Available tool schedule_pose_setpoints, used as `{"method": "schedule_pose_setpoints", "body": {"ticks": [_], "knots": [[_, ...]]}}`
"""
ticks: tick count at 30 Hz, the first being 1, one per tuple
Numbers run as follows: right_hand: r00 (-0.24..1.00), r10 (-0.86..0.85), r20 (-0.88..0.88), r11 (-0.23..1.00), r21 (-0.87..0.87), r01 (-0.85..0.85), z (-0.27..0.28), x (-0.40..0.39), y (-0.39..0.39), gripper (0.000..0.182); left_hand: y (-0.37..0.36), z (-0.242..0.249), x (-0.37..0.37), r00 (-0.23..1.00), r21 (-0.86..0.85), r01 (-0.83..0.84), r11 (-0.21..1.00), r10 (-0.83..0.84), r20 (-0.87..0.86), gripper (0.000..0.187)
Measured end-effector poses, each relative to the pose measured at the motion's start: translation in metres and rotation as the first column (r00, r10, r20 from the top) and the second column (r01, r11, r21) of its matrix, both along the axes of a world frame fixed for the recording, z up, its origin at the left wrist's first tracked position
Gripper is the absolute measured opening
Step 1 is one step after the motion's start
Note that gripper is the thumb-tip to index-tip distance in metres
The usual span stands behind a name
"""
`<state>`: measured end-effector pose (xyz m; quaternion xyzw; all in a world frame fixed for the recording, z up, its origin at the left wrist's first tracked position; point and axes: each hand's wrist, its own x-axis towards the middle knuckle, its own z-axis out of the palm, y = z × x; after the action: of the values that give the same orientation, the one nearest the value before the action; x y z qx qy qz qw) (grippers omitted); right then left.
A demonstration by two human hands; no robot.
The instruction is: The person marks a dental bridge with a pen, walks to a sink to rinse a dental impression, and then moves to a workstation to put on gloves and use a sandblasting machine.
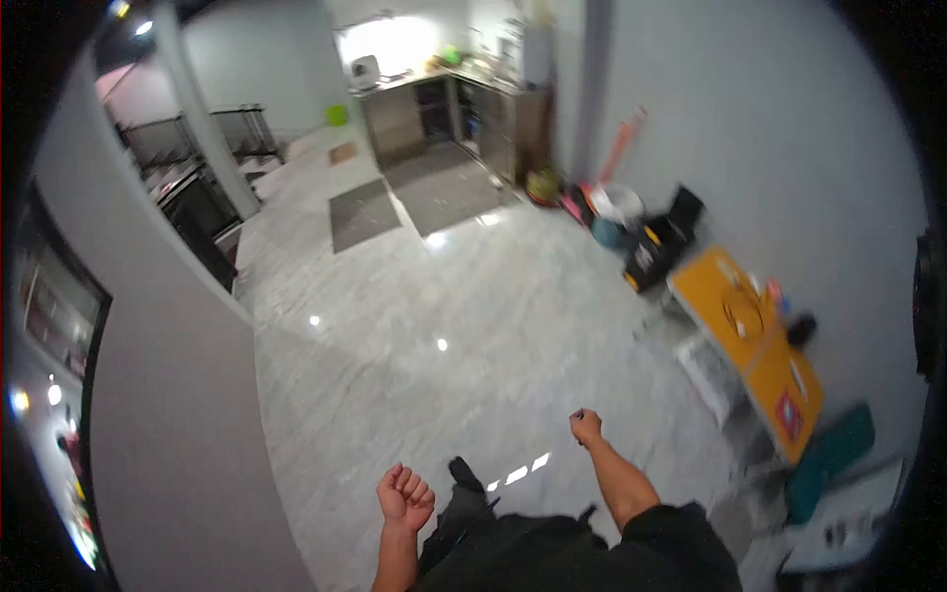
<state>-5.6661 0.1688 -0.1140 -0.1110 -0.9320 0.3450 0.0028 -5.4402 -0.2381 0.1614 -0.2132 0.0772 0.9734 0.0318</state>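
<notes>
My left hand (405, 497) is raised at the lower middle of the head view, its fingers curled into a loose fist with nothing showing in them. Further right, my right hand (586, 426) is held out over the pale floor, also closed. A small dark spot shows at its curled fingers, too small to name. Neither hand touches anything around it. Beneath them are my dark clothes and one dark shoe (466, 475) on the glossy marble-look floor (395, 385).
A yellow-topped table (715, 301) with a cable and small items stands along the right wall, beside a teal chair (834, 454). Farther off are a black-and-yellow case (651, 257), a white bucket (617, 203), grey mats (363, 215) and a kitchen counter (400, 87). A wall (182, 395) borders the left.
</notes>
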Motion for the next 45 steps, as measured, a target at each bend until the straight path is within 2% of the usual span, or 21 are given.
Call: {"method": "schedule_pose_setpoints", "body": {"ticks": [1, 4, 8, 9, 10, 12, 14, 16, 17, 19, 21, 26, 30, 33, 34, 36, 37, 40, 42, 43, 45], "knots": [[0.985, 0.075, -0.157, 0.997, 0.0, -0.076, 0.012, -0.023, -0.029, 0.02, -0.016, 0.006, -0.006, 1.0, -0.011, -0.002, 1.0, 0.002, 0.007, 0.047], [0.997, -0.029, 0.075, 0.966, -0.255, 0.048, 0.024, -0.1, -0.141, 0.02, -0.101, 0.017, -0.091, 0.998, -0.047, 0.013, 0.999, -0.01, 0.069, 0.047], [0.992, 0.077, 0.097, 0.995, 0.056, -0.083, -0.034, -0.126, -0.163, 0.027, -0.151, 0.027, -0.193, 0.991, -0.008, 0.039, 0.999, -0.038, 0.127, 0.047], [0.922, 0.005, 0.387, 1.0, -0.008, -0.002, 0.013, -0.12, -0.174, 0.029, -0.165, 0.026, -0.226, 0.991, 0.011, 0.041, 0.999, -0.042, 0.126, 0.047], [0.93, 0.07, 0.362, 0.97, 0.194, -0.149, -0.046, -0.119, -0.153, 0.031, -0.178, 0.027, -0.259, 0.995, 0.028, 0.057, 0.998, -0.059, 0.075, 0.047], [0.801, -0.123, 0.586, 0.99, 0.124, 0.062, -0.08, -0.104, -0.143, 0.034, -0.206, 0.041, -0.335, 0.991, -0.029, 0.113, 0.993, -0.11, 0.08, 0.048], [0.649, 0.148, 0.746, 0.89, 0.185, -0.416, -0.053, -0.103, -0.123, 0.043, -0.227, 0.061, -0.405, 0.981, -0.09, 0.182, 0.979, -0.175, 0.082, 0.048], [0.324, 0.473, 0.819, 0.496, 0.056, -0.866, -0.027, -0.11, -0.124, 0.043, -0.255, 0.064, -0.468, 0.968, -0.177, 0.25, 0.952, -0.241, 0.069, 0.048], [0.285, 0.477, 0.831, 0.503, 0.008, -0.864, -0.019, -0.127, -0.133, 0.043, -0.26, 0.067, -0.498, 0.959, -0.217, 0.284, 0.934, -0.278, 0.057, 0.048], [0.364, 0.316, 0.876, 0.737, 0.015, -0.676, -0.011, -0.185, -0.161, 0.042, -0.278, 0.06, -0.555, 0.949, -0.199, 0.316, 0.928, -0.312, 0.052, 0.047], [0.42, 0.229, 0.878, 0.837, 0.042, -0.545, -0.011, -0.254, -0.191, 0.041, -0.285, 0.046, -0.615, 0.946, -0.171, 0.323, 0.931, -0.321, 0.044, 0.047], [0.507, 0.153, 0.848, 0.904, 0.087, -0.419, -0.012, -0.444, -0.248, 0.039, -0.299, 0.029, -0.743, 0.977, 0.004, 0.205, 0.979, -0.205, 0.052, 0.048], [0.671, -0.066, 0.739, 0.98, 0.175, -0.096, -0.029, -0.629, -0.307, 0.038, -0.35, 0.054, -0.83, 0.99, -0.107, 0.058, 0.993, -0.044, 0.131, 0.048], [0.935, 0.011, 0.354, 0.973, 0.212, -0.092, -0.069, -0.819, -0.341, 0.026, -0.388, 0.052, -0.896, 0.999, -0.131, -0.025, 0.991, 0.031, 0.044, 0.048], [0.936, -0.01, 0.353, 0.995, 0.093, -0.025, -0.022, -0.877, -0.371, 0.031, -0.403, 0.045, -0.915, 0.999, -0.118, -0.033, 0.992, 0.031, -0.019, 0.047], [0.972, -0.038, 0.233, 0.98, -0.179, 0.081, -0.062, -1.001, -0.399, 0.008, -0.425, 0.042, -0.961, 0.996, -0.091, -0.083, 0.992, 0.087, 0.031, 0.047], [0.959, -0.002, 0.284, 0.96, -0.268, 0.081, 0.038, -1.014, -0.457, 0.008, -0.444, 0.04, -0.977, 0.992, -0.081, -0.111, 0.99, 0.116, 0.056, 0.046], [0.974, 0.064, 0.217, 0.896, -0.442, 0.04, 0.093, -1.089, -0.537, 0.01, -0.485, 0.022, -1.056, 0.992, -0.068, -0.11, 0.992, 0.114, 0.056, 0.046], [0.983, 0.15, 0.101, 0.935, -0.339, -0.108, 0.062, -1.123, -0.556, 0.014, -0.507, 0.015, -1.118, 0.991, -0.048, -0.102, 0.994, 0.105, 0.082, 0.047], [0.978, 0.194, -0.08, 0.971, -0.125, -0.203, -0.054, -1.152, -0.533, 0.016, -0.522, 0.013, -1.148, 0.992, -0.029, -0.088, 0.996, 0.09, 0.086, 0.049], [0.974, 0.166, 0.157, 0.983, -0.106, -0.15, -0.113, -1.15, -0.512, 0.011, -0.545, 0.017, -1.216, 0.998, -0.008, -0.037, 0.999, 0.037, 0.058, 0.052]]}}
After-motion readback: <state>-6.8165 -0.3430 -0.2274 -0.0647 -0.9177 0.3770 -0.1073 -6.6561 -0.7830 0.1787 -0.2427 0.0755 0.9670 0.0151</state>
